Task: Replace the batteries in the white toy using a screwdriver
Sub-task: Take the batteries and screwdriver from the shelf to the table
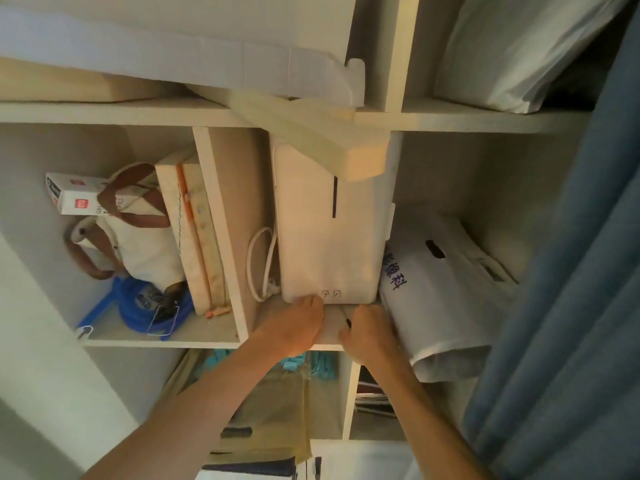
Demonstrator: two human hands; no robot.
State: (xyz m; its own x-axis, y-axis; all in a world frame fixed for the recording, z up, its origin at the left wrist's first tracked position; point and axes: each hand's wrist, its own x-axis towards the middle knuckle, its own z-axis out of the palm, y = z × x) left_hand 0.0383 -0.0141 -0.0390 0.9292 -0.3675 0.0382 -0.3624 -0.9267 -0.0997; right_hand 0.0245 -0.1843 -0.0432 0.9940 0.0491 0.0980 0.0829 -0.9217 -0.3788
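A small flat white object (333,323), likely the white toy, lies on the middle shelf (329,342) in front of a tall white appliance (325,237). It has a dark spot on its right side and is mostly covered. My left hand (294,329) lies over its left edge with the knuckles against the appliance's base; its fingers are tucked out of sight. My right hand (369,332) curls round the object's right edge, thumb beside the dark spot. No screwdriver or batteries are visible.
A white cable (258,261) hangs left of the appliance. A white printed bag (446,292) crowds the right side. The left compartment holds a canvas bag (138,237), a small box (74,195) and a blue bundle (149,306). A blue curtain (571,306) hangs at the right.
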